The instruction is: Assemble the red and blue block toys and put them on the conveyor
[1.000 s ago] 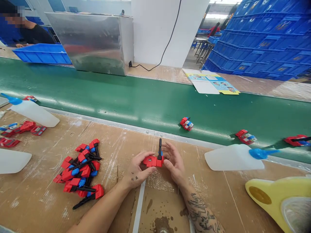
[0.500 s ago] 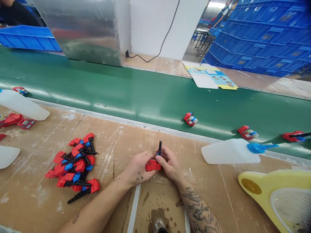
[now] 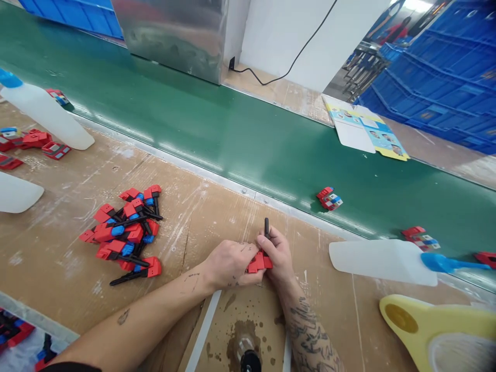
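Room runs ahead of the right hand (image 3: 280, 253) to the green belt (image 3: 240, 139), a bottle (image 3: 377, 262) blocking rightward, piled parts (image 3: 127, 227) beyond the left hand (image 3: 231, 262).

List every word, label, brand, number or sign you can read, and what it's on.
No text is readable.
Printed card: any lettering too small.
Blue crates: marks too blurred.
Right forearm: tattooed marks, unreadable.
Left hand: small marks, unreadable.
Red-and-black piece: none visible.

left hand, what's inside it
The left hand holds a toy piece whose red blocky end shows; anything deeper inside is covered by the back of the hand.
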Tool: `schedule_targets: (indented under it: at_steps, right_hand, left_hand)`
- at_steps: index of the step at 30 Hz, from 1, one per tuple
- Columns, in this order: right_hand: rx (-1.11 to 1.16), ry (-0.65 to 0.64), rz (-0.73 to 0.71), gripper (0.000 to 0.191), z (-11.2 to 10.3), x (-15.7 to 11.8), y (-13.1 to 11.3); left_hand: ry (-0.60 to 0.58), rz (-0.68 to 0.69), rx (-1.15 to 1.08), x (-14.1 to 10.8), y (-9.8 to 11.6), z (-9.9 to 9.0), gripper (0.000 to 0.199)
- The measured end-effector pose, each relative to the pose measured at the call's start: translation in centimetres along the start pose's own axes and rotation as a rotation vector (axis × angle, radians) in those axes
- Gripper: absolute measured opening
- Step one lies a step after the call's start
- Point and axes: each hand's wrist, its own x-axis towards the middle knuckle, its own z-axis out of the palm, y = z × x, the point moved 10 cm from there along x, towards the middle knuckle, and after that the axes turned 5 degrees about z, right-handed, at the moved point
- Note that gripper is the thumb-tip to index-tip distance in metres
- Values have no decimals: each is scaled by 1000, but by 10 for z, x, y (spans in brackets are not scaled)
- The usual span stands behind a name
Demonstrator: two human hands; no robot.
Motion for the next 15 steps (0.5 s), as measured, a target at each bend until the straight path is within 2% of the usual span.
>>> schedule_targets:
  at_steps: [4,8,15]
  right_hand:
    - [60,121,-66,24,-9,-7,-3]
    - [109,162,-73,23,-9,-10,-6]
    - [151,231,-98,24,-9,-15,-11]
  left_hand:
    - [30,7,-9,0,4,-2,19]
    - [72,-17,-24,0,6,-6,18]
    - [53,-90,-6,-4,5,-6,17]
